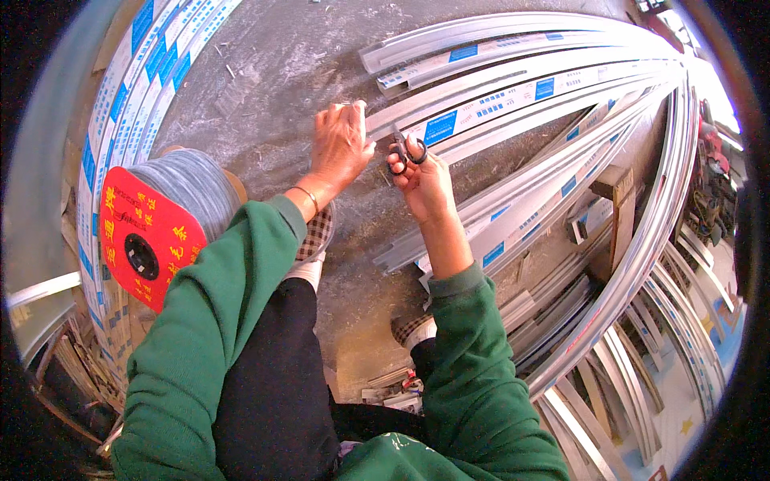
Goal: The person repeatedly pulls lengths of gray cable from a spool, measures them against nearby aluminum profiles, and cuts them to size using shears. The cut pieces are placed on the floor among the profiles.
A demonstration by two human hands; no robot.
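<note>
The left hand (341, 144) is closed around the near end of a long metal strip (481, 104), pinching it just where the strip's cut end meets the concrete floor (265, 72), and the right hand (425, 180) grips a pair of black-handled scissors (403, 151), fingers through the loops, with the blades pointing up toward that same end of the strip. The scissors sit just beside the strip's end, touching or nearly so; whether they are cutting anything cannot be told, since the blades are mostly hidden between the two hands. Judging by this, the work at the strip's end is under way rather than finished: the strip lies among a whole fan of similar strips (561, 200), most with protective film and blue labels on them, so a good many look unhandled. To the left of the strip's end, past the left forearm, stands a large spool (172, 216) with a red face and grey cord wound on it. More labelled strips (128, 88) curve beyond the spool. The floor is rough, grey, dusty concrete with scraps, and the place looks like a workshop, with wooden blocks (618, 208) under the stacked strips to the right.
</note>
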